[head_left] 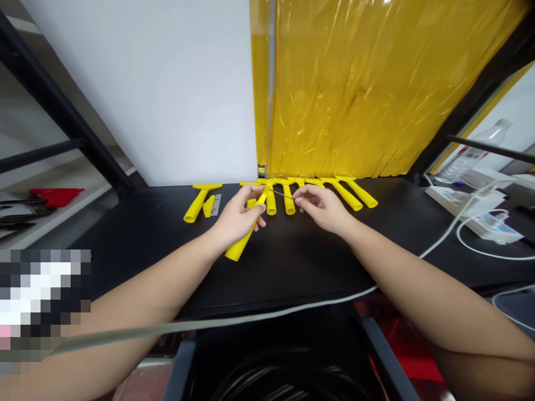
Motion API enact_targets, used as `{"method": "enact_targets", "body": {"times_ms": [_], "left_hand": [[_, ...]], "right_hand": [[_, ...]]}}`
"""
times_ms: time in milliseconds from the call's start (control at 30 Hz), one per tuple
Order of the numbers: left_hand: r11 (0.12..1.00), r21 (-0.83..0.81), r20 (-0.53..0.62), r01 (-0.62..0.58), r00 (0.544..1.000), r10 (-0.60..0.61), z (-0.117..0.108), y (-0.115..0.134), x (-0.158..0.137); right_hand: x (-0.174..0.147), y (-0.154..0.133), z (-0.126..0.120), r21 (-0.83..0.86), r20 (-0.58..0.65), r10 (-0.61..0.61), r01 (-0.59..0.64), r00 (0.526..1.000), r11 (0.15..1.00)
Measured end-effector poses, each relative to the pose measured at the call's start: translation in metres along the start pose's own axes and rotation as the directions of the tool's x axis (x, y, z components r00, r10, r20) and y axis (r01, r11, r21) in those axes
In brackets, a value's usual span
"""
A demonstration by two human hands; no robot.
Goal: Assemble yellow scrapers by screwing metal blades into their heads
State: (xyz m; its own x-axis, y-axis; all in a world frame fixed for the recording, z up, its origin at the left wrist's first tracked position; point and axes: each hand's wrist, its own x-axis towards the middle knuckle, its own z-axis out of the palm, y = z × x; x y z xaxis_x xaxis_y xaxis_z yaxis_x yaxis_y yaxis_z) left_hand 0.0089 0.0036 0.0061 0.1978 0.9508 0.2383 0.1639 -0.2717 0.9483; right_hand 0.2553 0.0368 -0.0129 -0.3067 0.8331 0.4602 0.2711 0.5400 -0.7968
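Note:
My left hand (242, 214) is closed round a yellow T-shaped scraper handle (239, 248), tilted with its hollow end toward me. Between the fingertips of my right hand (320, 206) is a thin metal rod (283, 194); its far end reaches the head of that handle, though I cannot tell whether it touches. Left of my left hand lie another yellow handle (195, 206) and a small yellow piece (208, 206) beside a grey metal blade (216, 204). Several similar yellow handles (348, 195) lie in a row behind and right of my hands.
The black tabletop (292, 262) ends at a white panel (188, 100) and a yellow plastic sheet (355, 89). A white cable (267, 316) crosses in front of me. Power strips (472, 211) and a clear bottle (480, 147) stand at right; black frame bars (96, 150) flank the table.

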Motion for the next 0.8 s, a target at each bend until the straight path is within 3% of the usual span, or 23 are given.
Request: {"method": "enact_targets", "body": {"times_ms": [100, 233, 433, 600, 800], "left_hand": [[1.000, 0.021, 0.009, -0.012, 1.000, 0.012, 0.0006, -0.0002, -0.0011], [0.998, 0.048, -0.005, -0.028, 1.000, 0.029, -0.0008, -0.0010, -0.0007], [0.994, 0.094, -0.020, -0.046, 0.999, 0.048, -0.0042, -0.0031, 0.0013], [0.995, 0.083, -0.023, -0.046, 0.999, 0.048, -0.0036, -0.0023, 0.0004], [0.993, 0.102, -0.034, -0.061, 0.997, 0.065, -0.0042, -0.0089, 0.0042]], "right_hand": [[-0.0006, 0.0024, -0.0002, -0.036, 0.009, 0.056, -0.056, 0.998, 0.998], [-0.0042, 0.0077, 0.0034, -0.036, 0.056, 0.025, -0.023, 0.998, 0.999], [-0.0003, 0.0083, 0.0010, -0.072, -0.036, 0.037, -0.039, 0.999, 0.997], [0.0017, 0.0052, -0.0018, -0.044, -0.004, 0.097, -0.097, 0.995, 0.994], [-0.0031, 0.0039, 0.0017, -0.122, -0.007, 0.027, -0.027, 1.000, 0.992]]}}
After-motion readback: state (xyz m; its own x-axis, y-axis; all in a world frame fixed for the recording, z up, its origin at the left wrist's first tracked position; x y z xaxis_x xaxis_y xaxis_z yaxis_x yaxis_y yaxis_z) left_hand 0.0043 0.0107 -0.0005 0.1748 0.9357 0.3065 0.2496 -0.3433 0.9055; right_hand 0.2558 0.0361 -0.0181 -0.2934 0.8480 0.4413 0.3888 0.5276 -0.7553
